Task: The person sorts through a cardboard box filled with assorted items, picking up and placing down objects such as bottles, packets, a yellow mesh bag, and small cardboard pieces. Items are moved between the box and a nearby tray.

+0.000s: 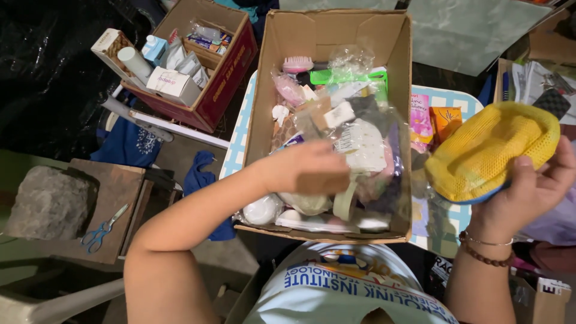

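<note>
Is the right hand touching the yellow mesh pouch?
Touching. The head view shows the right hand cupping the yellow mesh pouch from below, thumb pressed on its edge.

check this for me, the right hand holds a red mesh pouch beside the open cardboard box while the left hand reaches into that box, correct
Not quite: the head view shows the mesh pouch in the right hand is yellow, not red. The rest holds: it is held beside the open cardboard box while the left hand reaches into that box.
</note>
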